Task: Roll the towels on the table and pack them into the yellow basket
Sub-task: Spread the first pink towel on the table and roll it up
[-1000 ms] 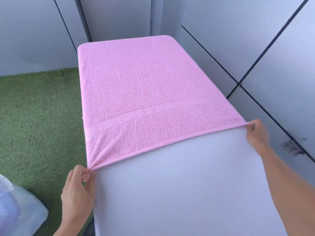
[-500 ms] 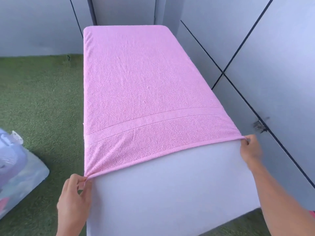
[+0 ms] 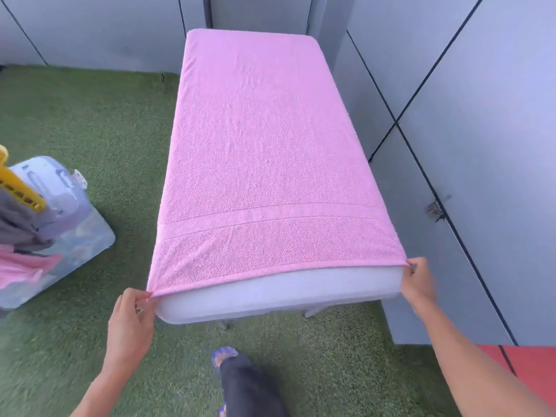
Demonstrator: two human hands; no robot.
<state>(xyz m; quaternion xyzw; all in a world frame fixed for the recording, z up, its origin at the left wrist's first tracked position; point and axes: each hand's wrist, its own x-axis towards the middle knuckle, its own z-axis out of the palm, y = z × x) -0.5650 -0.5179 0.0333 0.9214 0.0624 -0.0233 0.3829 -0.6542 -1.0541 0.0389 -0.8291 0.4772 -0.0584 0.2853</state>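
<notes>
Hands [image 3: 130, 319] [image 3: 418, 285] pinch pink towel [image 3: 264, 164] corners.

Green artificial turf [image 3: 90, 121], grey wall panels [image 3: 481, 115], clear plastic bin [image 3: 75, 236] at left, red mat [image 3: 529, 365].

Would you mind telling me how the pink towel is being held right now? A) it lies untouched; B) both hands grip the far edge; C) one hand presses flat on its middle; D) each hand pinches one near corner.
D: the left hand pinches the near left corner of the pink towel and the right hand pinches the near right corner, with the towel spread flat over the table.
</notes>
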